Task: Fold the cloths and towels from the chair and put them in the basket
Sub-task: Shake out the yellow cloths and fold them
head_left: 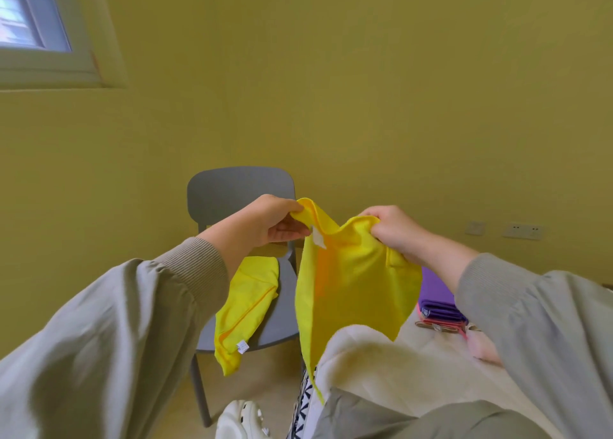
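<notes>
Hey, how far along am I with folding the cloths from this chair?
Done, it seems: a stack of folded purple and pink cloths lies at the right; what holds it I cannot tell. In hand: left hand and right hand pinch the top edge of a yellow cloth, hanging unfolded. Still to do: a second yellow cloth lies on the grey chair.
</notes>
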